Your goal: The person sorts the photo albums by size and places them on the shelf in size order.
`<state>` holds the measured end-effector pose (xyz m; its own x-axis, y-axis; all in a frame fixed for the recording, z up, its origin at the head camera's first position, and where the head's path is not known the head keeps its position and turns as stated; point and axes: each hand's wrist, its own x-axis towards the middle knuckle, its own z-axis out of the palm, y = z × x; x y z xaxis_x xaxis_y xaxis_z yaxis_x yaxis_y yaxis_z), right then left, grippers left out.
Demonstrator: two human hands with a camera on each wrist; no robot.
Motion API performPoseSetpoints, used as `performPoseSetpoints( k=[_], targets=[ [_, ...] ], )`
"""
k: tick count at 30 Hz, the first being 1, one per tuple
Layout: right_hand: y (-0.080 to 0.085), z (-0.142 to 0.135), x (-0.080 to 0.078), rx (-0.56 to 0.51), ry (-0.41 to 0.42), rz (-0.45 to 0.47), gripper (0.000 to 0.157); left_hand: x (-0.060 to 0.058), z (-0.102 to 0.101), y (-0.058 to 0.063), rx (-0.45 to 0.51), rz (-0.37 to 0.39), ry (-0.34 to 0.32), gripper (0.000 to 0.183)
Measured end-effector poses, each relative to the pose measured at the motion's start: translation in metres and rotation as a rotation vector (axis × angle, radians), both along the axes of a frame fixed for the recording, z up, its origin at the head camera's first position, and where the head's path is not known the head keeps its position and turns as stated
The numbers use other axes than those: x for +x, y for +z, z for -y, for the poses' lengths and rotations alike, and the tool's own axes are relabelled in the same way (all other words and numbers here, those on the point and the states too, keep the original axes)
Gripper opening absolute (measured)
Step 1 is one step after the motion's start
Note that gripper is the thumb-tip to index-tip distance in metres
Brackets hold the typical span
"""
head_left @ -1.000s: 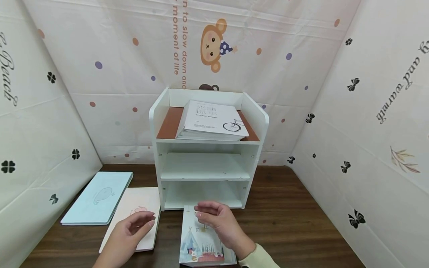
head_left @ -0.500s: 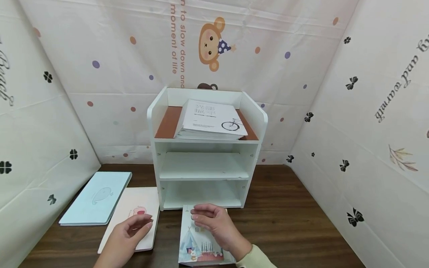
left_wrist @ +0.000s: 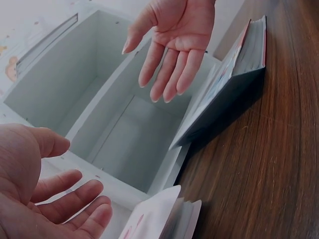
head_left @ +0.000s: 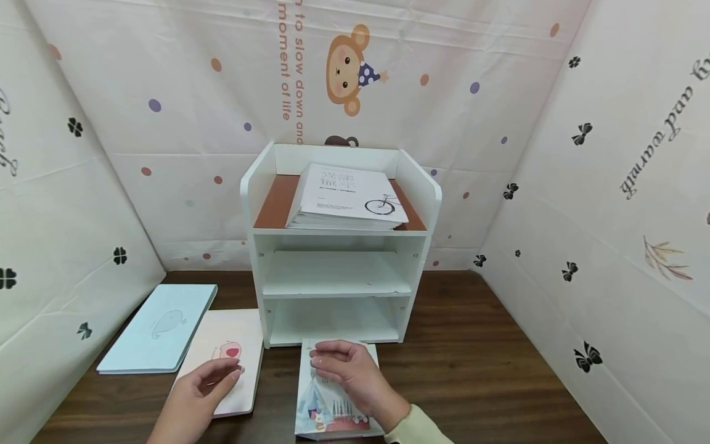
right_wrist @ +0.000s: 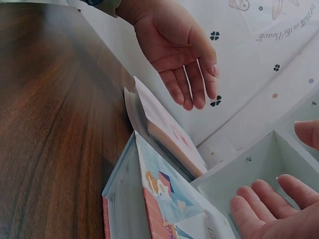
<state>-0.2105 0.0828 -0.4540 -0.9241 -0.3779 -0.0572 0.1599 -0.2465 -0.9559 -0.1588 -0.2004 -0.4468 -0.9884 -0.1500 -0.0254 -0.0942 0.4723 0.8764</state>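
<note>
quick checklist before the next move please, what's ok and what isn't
1. Left hand holding nothing: ok.
2. Right hand holding nothing: ok.
3. Tent-cover book lying on the table: ok.
4. Tent-cover book gripped: not ok, right hand is above it.
5. Bicycle-print book on the white shelf unit's top tier: ok.
6. Tent-cover book's far edge touching the shelf unit: cannot tell.

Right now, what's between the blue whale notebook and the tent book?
The white notebook with the pink drawing, partly behind the left hand, then a bare strip of dark wooden table. The head view shows it.
</note>
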Motion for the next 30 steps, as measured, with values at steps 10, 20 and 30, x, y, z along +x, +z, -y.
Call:
performPoseSetpoints(
  k=[10, 20, 30],
  targets=[
    [-0.005, 0.01, -0.001, -0.009, -0.003, 0.02, 0.048, -0.002, 0.016, -0.002, -0.044, 0.045, 0.031, 0.045],
    [-0.009, 0.019, 0.002, -0.033, 0.014, 0.049, 0.043, -0.001, 0.025, -0.006, -0.073, 0.065, 0.075, 0.044],
    [-0.011, 0.024, 0.004, -0.048, 0.047, 0.059, 0.04, -0.002, 0.034, -0.008, -0.067, 0.086, 0.126, 0.05]
  ],
)
